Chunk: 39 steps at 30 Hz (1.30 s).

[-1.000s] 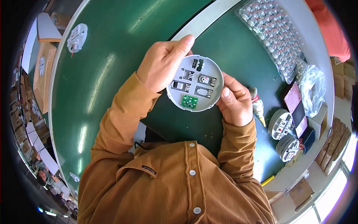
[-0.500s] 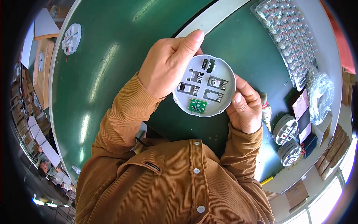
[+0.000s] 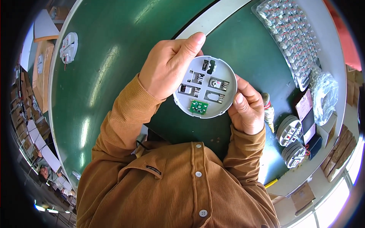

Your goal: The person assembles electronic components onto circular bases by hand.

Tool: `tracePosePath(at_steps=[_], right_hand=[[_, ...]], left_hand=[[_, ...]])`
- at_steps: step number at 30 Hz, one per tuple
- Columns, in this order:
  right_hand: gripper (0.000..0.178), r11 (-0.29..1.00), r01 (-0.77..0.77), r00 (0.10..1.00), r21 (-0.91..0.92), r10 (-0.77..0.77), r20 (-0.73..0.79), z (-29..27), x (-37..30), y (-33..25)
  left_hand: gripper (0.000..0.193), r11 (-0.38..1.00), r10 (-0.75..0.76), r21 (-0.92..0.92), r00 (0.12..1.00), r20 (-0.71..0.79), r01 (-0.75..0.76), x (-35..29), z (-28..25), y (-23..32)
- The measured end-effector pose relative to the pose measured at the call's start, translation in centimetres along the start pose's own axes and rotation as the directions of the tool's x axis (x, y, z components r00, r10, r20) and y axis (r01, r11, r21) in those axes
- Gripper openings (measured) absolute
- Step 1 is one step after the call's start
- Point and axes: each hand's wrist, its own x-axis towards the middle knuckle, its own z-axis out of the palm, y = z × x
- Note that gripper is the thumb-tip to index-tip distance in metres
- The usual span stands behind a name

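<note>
Both hands hold a round grey plastic housing (image 3: 223,100) above the green work surface, its open inner side facing up. Around its upper left rim my left hand (image 3: 163,70) is closed, the thumb stretched upward along the edge. My right hand (image 3: 249,108) pinches the right rim between thumb and fingers. A small green circuit board (image 3: 199,107) sits in the near part of the housing. Rectangular slots with metal contacts and dark parts fill its middle. The fingers beneath the housing are hidden.
A clear tray (image 3: 287,38) of several small wired parts lies far right, with a crumpled plastic bag (image 3: 326,97) beside it. Nearer stand two stacks of round housings (image 3: 289,131) and a bottle with a yellowish tip (image 3: 268,110). Another round assembly (image 3: 69,47) lies far left.
The round assembly at the far left has shifted nearer along the green surface. My hands keep the same grip on the housing; the whole view has moved slightly.
</note>
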Motion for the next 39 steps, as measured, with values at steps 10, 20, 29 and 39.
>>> tracePosePath(at_steps=[10, 20, 29, 39], right_hand=[[0.051, 0.999, 0.026, 0.998, 0.044, -0.028, 0.049, -0.45, 0.21, 0.06], [0.051, 1.0, 0.015, 0.998, 0.023, -0.017, 0.058, -0.98, 0.1, 0.03], [0.05, 0.998, 0.039, 0.998, 0.055, -0.041, 0.045, -0.15, 0.16, 0.11], [0.05, 0.999, 0.015, 0.998, 0.038, -0.018, 0.063, -0.46, 0.46, -0.08]], left_hand=[[0.069, 1.0, -0.013, 0.0, 1.0, -0.024, 0.013, 0.12, 0.21, -0.05], [0.072, 1.0, -0.001, 0.028, 1.0, -0.017, 0.002, 0.18, 0.24, -0.25], [0.07, 1.0, 0.004, 0.002, 1.0, -0.029, -0.004, -0.01, 0.35, -0.36], [0.068, 0.999, 0.03, -0.015, 0.999, -0.021, -0.03, 0.25, 0.05, -0.25]])
